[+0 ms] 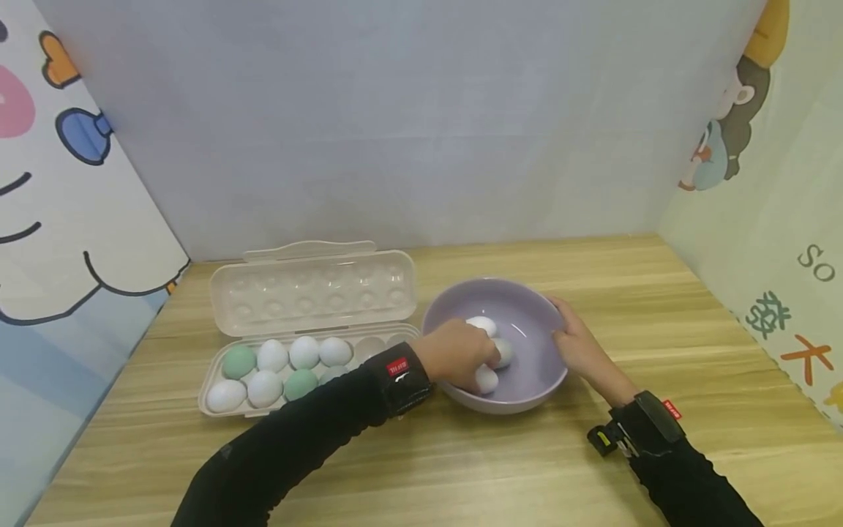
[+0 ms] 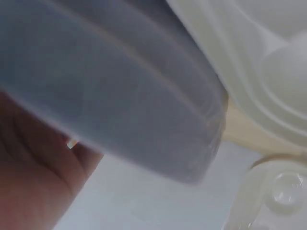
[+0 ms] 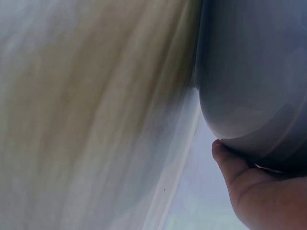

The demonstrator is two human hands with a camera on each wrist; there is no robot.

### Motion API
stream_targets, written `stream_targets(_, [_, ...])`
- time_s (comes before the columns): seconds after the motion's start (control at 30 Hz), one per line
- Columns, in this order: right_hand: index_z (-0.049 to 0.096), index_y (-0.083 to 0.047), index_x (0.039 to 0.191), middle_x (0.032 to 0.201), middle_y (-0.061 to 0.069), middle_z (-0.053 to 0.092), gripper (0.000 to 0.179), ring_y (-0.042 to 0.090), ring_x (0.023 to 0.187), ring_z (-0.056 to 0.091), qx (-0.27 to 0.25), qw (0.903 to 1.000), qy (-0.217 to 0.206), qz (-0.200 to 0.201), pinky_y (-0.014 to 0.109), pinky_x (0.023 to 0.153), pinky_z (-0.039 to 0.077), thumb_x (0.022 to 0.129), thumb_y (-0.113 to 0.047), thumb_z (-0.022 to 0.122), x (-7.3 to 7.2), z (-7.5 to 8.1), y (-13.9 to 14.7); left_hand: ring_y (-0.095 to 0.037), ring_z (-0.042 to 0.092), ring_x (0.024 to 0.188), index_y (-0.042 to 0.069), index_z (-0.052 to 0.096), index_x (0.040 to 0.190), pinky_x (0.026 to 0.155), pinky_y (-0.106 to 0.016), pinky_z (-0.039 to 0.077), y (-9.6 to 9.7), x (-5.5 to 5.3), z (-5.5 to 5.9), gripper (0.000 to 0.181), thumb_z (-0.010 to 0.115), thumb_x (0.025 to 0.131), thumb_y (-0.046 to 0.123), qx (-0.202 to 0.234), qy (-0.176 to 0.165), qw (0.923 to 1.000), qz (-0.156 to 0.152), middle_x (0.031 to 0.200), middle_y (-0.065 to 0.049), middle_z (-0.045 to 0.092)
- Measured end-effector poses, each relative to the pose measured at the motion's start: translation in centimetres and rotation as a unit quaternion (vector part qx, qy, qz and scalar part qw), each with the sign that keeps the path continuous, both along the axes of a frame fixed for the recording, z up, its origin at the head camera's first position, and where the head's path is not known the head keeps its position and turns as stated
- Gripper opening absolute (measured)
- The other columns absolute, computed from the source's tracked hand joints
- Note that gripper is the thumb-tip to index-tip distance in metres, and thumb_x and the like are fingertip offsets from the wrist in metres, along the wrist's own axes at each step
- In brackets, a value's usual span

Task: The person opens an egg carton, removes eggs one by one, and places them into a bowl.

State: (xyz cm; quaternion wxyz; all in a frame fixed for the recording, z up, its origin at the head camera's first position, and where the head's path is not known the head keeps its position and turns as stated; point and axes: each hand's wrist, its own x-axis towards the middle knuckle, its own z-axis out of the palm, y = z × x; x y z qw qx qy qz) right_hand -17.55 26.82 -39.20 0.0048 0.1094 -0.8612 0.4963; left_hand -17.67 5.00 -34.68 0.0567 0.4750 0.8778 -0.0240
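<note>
A purple bowl (image 1: 527,315) stands on the table with a few eggs in it, a white egg (image 1: 483,325) at the back and a paler one (image 1: 503,353) in the middle. My left hand (image 1: 461,353) reaches over its left side, and its curled fingers and thumb pinch a white egg (image 1: 487,380) inside. The fingertips are partly hidden. On the bowl's right side my right hand (image 1: 579,344) grips the rim, thumb inside and other fingers out of sight. In the right wrist view, the thumb (image 3: 235,167) lies along the rim.
Left of the bowl lies an opened egg carton (image 1: 209,380) with white and green eggs; its clear lid (image 1: 312,293) is folded back. My left sleeve (image 1: 309,424) covers part of the carton. A grey-white cloth wall (image 1: 421,132) stands behind the wooden table (image 1: 514,468).
</note>
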Motion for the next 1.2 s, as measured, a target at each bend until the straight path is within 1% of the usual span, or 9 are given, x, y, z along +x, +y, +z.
stream_targets(0.2, [0.024, 0.001, 0.134, 0.134, 0.030, 0.028, 0.057, 0.048, 0.118, 0.032, 0.006, 1.0000, 0.004, 0.003, 0.061, 0.090, 0.034, 0.079, 0.009, 0.030, 0.0, 0.2, 0.1, -0.011, 0.052, 0.080, 0.017, 0.062, 0.101, 0.070, -0.028, 0.043, -3.0, 0.2, 3.2, 0.030, 0.068, 0.077, 0.034, 0.040, -0.016, 0.9990, 0.011, 0.092, 0.003, 0.060])
stream_targets(0.3, [0.023, 0.000, 0.135, 0.135, 0.030, 0.027, 0.057, 0.049, 0.118, 0.032, 0.008, 0.9999, 0.004, 0.006, 0.060, 0.088, 0.035, 0.079, 0.009, 0.030, -0.1, 0.4, -0.2, -0.012, 0.054, 0.083, 0.015, 0.061, 0.101, 0.072, -0.029, 0.045, -6.3, 0.2, 4.7, 0.024, 0.065, 0.080, 0.026, 0.074, -0.014, 0.9967, 0.032, 0.093, 0.001, 0.061])
stream_targets(0.4, [0.022, 0.000, 0.136, 0.136, 0.029, 0.026, 0.058, 0.048, 0.119, 0.031, 0.011, 0.9999, -0.001, 0.006, 0.061, 0.090, 0.034, 0.079, 0.009, 0.030, 0.0, 0.5, -0.3, -0.013, 0.055, 0.083, 0.015, 0.062, 0.099, 0.073, -0.030, 0.046, -10.0, 0.3, 5.2, 0.019, 0.063, 0.080, 0.017, 0.085, -0.008, 0.9943, 0.063, 0.092, 0.001, 0.062])
stream_targets(0.6, [0.020, -0.001, 0.137, 0.137, 0.030, 0.024, 0.057, 0.048, 0.119, 0.030, 0.021, 0.9997, -0.012, 0.002, 0.061, 0.092, 0.031, 0.081, 0.008, 0.030, 0.3, 0.6, -0.3, -0.017, 0.054, 0.084, 0.014, 0.064, 0.090, 0.075, -0.033, 0.046, -16.4, 0.9, 3.8, 0.031, 0.057, 0.068, -0.006, 0.031, -0.060, 0.9850, 0.159, 0.092, 0.001, 0.059])
stream_targets(0.73, [0.020, 0.001, 0.136, 0.136, 0.030, 0.025, 0.057, 0.048, 0.119, 0.030, 0.023, 0.9997, -0.009, 0.000, 0.061, 0.092, 0.031, 0.081, 0.008, 0.030, 0.3, 0.5, -0.2, -0.018, 0.051, 0.090, 0.017, 0.062, 0.094, 0.082, -0.038, 0.044, -19.0, 0.8, 1.9, 0.036, 0.065, 0.066, -0.005, 0.040, -0.093, 0.9771, 0.187, 0.099, 0.002, 0.057])
stream_targets(0.83, [0.021, 0.001, 0.136, 0.136, 0.030, 0.024, 0.056, 0.048, 0.119, 0.029, 0.024, 0.9997, -0.006, 0.001, 0.061, 0.093, 0.030, 0.080, 0.008, 0.029, 0.3, 0.4, -0.1, -0.018, 0.051, 0.094, 0.019, 0.061, 0.098, 0.087, -0.041, 0.042, -19.5, 0.1, 0.5, 0.038, 0.069, 0.066, 0.001, 0.055, -0.078, 0.9804, 0.172, 0.101, 0.003, 0.057])
stream_targets(0.93, [0.020, 0.002, 0.136, 0.137, 0.030, 0.024, 0.056, 0.048, 0.120, 0.028, 0.023, 0.9997, -0.008, 0.001, 0.061, 0.094, 0.028, 0.080, 0.008, 0.028, 0.3, 0.4, -0.1, -0.018, 0.051, 0.087, 0.019, 0.062, 0.095, 0.081, -0.040, 0.043, -19.4, -0.4, -0.3, 0.031, 0.069, 0.067, 0.007, 0.057, -0.043, 0.9868, 0.146, 0.093, 0.004, 0.055])
stream_targets(1.03, [0.020, 0.001, 0.136, 0.137, 0.030, 0.024, 0.056, 0.048, 0.120, 0.028, 0.020, 0.9998, -0.010, 0.000, 0.061, 0.094, 0.029, 0.080, 0.008, 0.028, 0.3, 0.3, -0.1, -0.018, 0.050, 0.079, 0.018, 0.063, 0.087, 0.072, -0.038, 0.044, -19.1, -0.7, -0.6, 0.025, 0.068, 0.066, 0.006, 0.057, -0.016, 0.9906, 0.123, 0.083, 0.004, 0.051])
stream_targets(1.2, [0.020, 0.001, 0.136, 0.136, 0.030, 0.024, 0.057, 0.048, 0.119, 0.030, 0.019, 0.9998, -0.008, 0.005, 0.061, 0.093, 0.031, 0.080, 0.009, 0.028, 0.4, 0.4, -0.3, -0.018, 0.049, 0.077, 0.014, 0.064, 0.082, 0.070, -0.036, 0.044, -19.0, -0.7, -0.6, 0.022, 0.068, 0.064, 0.002, 0.059, -0.024, 0.9916, 0.113, 0.080, 0.002, 0.049])
